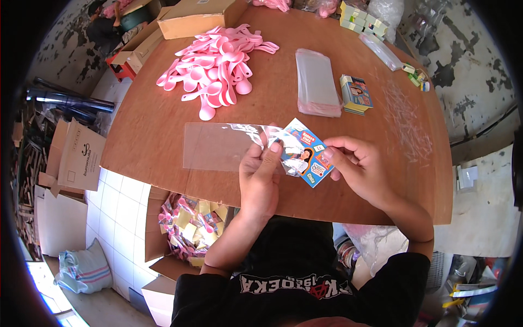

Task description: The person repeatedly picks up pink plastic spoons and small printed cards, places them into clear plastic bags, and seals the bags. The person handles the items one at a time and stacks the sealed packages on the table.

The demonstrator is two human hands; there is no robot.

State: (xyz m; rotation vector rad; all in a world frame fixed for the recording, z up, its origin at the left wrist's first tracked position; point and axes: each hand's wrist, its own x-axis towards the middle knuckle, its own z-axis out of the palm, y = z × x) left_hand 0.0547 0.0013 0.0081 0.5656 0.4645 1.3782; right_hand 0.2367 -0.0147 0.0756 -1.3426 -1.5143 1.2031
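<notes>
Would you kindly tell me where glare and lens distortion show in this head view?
Head view: bright glare streaks the clear plastic bag in the left hand; the brown table has its edges bowed by the fisheye lens; a patch at the lower left is washed out; the corners are black.

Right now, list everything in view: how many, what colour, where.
Table: one, brown, centre
Bag: one, clear, centre
Card: one, blue, centre
Spoons: many, pink, table's far left
Bag stack: one, clear, right of spoons
Card stack: one, blue top, beside bag stack
Strips: uncounted, clear, table's right
Bundles: several, yellowish, upper right
Cartons: several, brown, left side
Packets: many, pink and yellow, lower left
Sack: one, pale, lower left
Person: one, dark clothes, upper left
Clutter: uncounted, mixed, edges
Left hand: one, bare, on bag
Right hand: one, bare, on card
</notes>
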